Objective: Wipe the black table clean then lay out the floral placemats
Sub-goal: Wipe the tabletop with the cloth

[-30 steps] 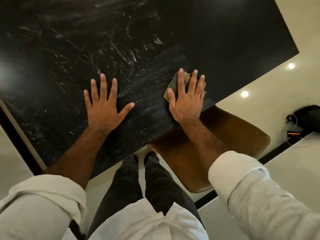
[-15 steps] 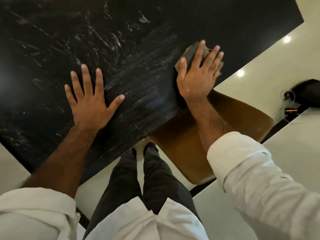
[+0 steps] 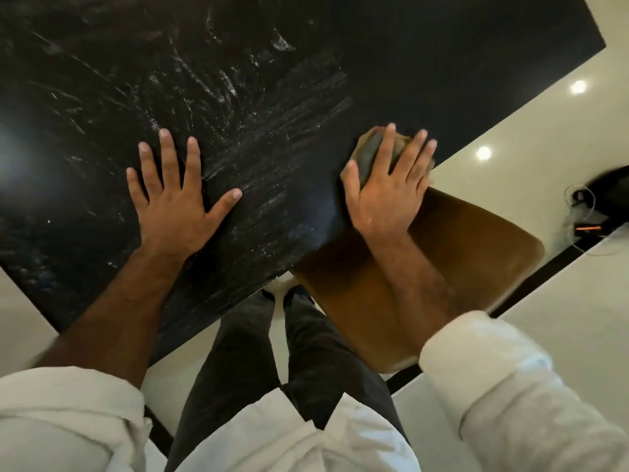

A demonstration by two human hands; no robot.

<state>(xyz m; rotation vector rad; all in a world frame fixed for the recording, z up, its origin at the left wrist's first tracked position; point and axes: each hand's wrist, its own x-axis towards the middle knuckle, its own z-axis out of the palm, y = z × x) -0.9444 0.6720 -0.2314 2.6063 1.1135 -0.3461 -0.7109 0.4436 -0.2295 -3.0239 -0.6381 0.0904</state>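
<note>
The black table [image 3: 425, 63] fills the upper part of the head view, with whitish wipe streaks across its middle. My left hand [image 3: 177, 202] lies flat on it, fingers spread, holding nothing. At the table's near right edge my right hand [image 3: 388, 189] presses a crumpled grey-brown cloth [image 3: 369, 151] against the top; most of the cloth is hidden under my fingers. No floral placemats are in view.
A brown chair seat [image 3: 459, 253] sits tucked under the table's edge below my right forearm. A black bag with cables [image 3: 609, 195] lies on the pale glossy floor at the far right. My legs stand between table and chair.
My right hand has slid the cloth rightwards along the table's near edge. My left hand has stayed flat on the table.
</note>
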